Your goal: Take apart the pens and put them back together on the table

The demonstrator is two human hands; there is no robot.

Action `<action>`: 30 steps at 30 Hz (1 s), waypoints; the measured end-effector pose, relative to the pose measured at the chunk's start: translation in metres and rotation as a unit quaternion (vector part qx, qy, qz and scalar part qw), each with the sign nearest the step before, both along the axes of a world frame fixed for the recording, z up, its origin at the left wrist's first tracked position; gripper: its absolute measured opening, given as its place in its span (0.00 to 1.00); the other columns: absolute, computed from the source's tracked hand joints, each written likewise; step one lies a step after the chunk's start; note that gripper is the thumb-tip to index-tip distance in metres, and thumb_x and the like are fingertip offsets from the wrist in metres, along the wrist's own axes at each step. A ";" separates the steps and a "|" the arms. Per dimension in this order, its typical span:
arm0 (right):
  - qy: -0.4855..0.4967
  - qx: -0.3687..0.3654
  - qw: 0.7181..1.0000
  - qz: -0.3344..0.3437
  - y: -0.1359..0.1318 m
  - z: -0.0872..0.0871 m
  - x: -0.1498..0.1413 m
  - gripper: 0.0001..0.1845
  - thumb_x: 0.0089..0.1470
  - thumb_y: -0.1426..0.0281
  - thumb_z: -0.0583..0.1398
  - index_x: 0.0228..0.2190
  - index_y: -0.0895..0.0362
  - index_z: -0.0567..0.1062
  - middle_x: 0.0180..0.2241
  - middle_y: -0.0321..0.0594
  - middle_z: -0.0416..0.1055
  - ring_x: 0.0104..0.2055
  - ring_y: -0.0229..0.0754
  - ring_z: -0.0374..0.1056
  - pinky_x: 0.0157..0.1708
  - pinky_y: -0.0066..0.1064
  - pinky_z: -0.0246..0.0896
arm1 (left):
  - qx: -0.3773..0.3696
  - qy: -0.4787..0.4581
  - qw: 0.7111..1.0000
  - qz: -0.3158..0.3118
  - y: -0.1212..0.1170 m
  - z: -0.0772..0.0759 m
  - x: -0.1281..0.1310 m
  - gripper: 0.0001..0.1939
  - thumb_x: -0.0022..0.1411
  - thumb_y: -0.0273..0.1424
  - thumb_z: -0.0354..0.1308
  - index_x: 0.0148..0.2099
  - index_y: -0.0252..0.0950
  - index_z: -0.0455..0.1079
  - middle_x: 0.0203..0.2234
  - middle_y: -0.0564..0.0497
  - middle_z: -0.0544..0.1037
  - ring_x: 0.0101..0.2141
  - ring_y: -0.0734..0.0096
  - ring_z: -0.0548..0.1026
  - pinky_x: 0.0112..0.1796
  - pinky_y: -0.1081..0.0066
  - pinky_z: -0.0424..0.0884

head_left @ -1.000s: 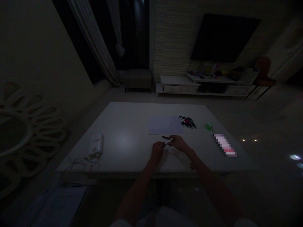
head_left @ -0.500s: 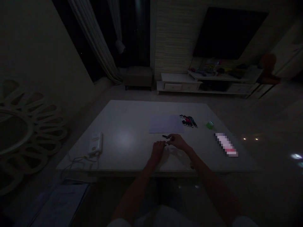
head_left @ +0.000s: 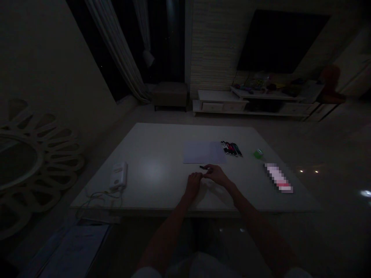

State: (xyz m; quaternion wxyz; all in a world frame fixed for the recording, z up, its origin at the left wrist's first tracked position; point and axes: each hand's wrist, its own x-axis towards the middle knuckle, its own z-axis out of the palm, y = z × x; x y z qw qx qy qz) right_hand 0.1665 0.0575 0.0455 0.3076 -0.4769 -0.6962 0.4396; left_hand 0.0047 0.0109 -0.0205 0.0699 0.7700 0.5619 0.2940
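Right hand [head_left: 217,175] has fingers curled at a small black pen-like item [head_left: 203,167], just near of the paper sheet [head_left: 204,152] on the white bench [head_left: 153,170], left hand [head_left: 193,184] just beside; too dark to tell if gripping.

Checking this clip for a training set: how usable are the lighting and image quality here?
In the head view, the room is very dark, with a soft glare patch on the table; the left hand and right hand are dim but fairly sharp; the wide lens bends straight lines; the strip is pixelated.
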 end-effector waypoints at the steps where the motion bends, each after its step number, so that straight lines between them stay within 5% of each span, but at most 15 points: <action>1: -0.001 0.004 1.000 0.012 0.003 -0.002 0.005 0.24 0.38 0.65 0.66 0.41 0.57 0.75 0.26 0.38 0.76 0.28 0.40 0.71 0.30 0.29 0.64 | 0.006 -0.028 0.999 0.014 0.001 -0.001 0.000 0.09 0.64 0.23 0.47 0.43 0.35 0.66 0.35 0.48 0.73 0.38 0.66 0.70 0.39 0.66 0.65; 7: -0.141 0.092 0.980 -0.109 0.022 -0.033 0.012 0.18 0.42 0.64 0.64 0.37 0.58 0.77 0.32 0.43 0.73 0.33 0.42 0.69 0.35 0.32 0.62 | 0.049 -0.217 0.970 0.096 0.006 -0.007 -0.002 0.11 0.66 0.27 0.44 0.45 0.35 0.66 0.37 0.46 0.74 0.39 0.67 0.72 0.42 0.64 0.68; 12: -0.182 0.146 0.961 -0.152 0.026 -0.049 -0.016 0.11 0.45 0.65 0.63 0.31 0.57 0.77 0.35 0.46 0.72 0.40 0.45 0.66 0.41 0.32 0.59 | 0.080 -0.253 0.959 0.097 0.003 -0.004 -0.003 0.13 0.66 0.30 0.43 0.47 0.36 0.66 0.39 0.45 0.74 0.41 0.66 0.72 0.43 0.63 0.69; 19: -0.005 0.111 0.989 -0.101 0.006 -0.019 0.000 0.13 0.50 0.62 0.56 0.34 0.54 0.75 0.33 0.38 0.75 0.33 0.40 0.68 0.35 0.31 0.61 | 0.072 -0.203 0.972 0.097 0.003 -0.005 -0.004 0.13 0.66 0.26 0.42 0.47 0.35 0.66 0.39 0.44 0.73 0.42 0.65 0.72 0.44 0.61 0.69; 24: 0.005 0.134 0.986 -0.096 -0.007 0.006 0.014 0.13 0.50 0.61 0.57 0.33 0.55 0.76 0.34 0.40 0.75 0.34 0.41 0.68 0.37 0.32 0.62 | 0.038 -0.146 0.986 0.071 0.002 -0.002 -0.003 0.14 0.65 0.22 0.41 0.47 0.35 0.65 0.39 0.45 0.73 0.42 0.66 0.70 0.45 0.62 0.68; 30: -0.004 0.140 0.987 -0.076 -0.009 0.015 0.009 0.12 0.50 0.61 0.57 0.32 0.54 0.77 0.34 0.41 0.75 0.35 0.42 0.68 0.36 0.33 0.62 | 0.007 -0.087 0.994 0.069 -0.001 0.007 0.000 0.13 0.65 0.22 0.42 0.46 0.35 0.66 0.37 0.45 0.72 0.39 0.67 0.70 0.42 0.65 0.67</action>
